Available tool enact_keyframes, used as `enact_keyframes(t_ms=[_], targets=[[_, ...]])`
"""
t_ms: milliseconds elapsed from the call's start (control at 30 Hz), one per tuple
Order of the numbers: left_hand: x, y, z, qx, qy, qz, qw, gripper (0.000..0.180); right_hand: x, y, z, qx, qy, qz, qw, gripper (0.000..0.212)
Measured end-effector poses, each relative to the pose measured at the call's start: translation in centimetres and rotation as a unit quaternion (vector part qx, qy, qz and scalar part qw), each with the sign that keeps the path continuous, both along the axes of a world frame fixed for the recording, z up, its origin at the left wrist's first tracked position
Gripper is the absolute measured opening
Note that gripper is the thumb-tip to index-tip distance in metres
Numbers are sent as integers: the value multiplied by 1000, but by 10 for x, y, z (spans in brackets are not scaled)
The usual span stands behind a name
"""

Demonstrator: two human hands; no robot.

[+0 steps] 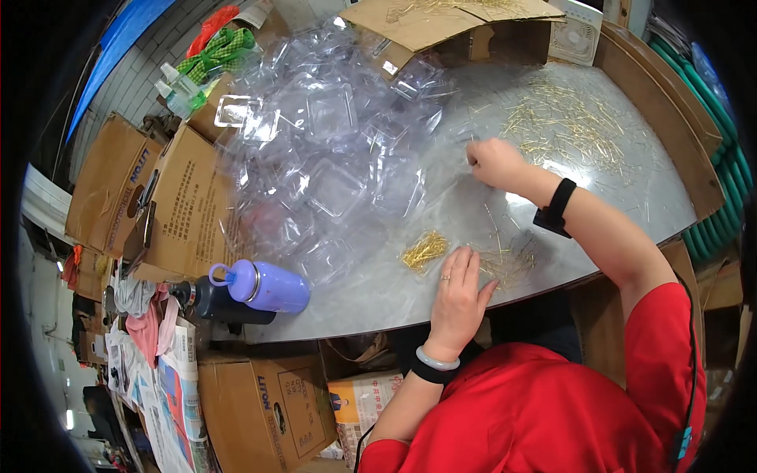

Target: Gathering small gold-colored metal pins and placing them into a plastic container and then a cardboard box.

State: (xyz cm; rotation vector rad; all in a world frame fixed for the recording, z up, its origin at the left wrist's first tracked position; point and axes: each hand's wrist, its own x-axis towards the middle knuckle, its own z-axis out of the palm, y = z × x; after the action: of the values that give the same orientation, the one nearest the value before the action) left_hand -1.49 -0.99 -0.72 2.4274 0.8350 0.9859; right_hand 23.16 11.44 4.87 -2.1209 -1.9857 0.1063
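Observation:
My left hand lies flat with its fingers stretched out near the table's front edge. Just beyond its fingertips sits a small dense heap of gold wire pieces, and more thin gold wire pieces lie loose by its thumb. Farther out, my right hand is closed, its fingertips pointing left; whatever it may hold is hidden. To its left spreads a big pile of clear plastic boxes. Beyond it and to the right, many thin gold wires are scattered over the grey tabletop.
A purple bottle and a black bottle lie at the table's left front. Cardboard boxes line the left side. At the back stand a cardboard box and a white fan. A cardboard strip edges the right side.

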Motion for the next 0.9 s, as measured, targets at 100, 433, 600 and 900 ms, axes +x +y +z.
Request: enact_keyframes(t_ms=[100,433,600,900], targets=[[-1,0,-1,2,0,1,1000,56,-1,-12,24,103,71,9,992,20],[2,0,-2,9,0,-5,1000,55,6,-28,-9,18,-130,116,985,29],[0,1,-3,7,-6,1,1000,55,-5,-57,13,-83,37,244,965,33],[-7,-3,-4,8,-22,29,999,57,0,-152,32,6,68,182,981,33]])
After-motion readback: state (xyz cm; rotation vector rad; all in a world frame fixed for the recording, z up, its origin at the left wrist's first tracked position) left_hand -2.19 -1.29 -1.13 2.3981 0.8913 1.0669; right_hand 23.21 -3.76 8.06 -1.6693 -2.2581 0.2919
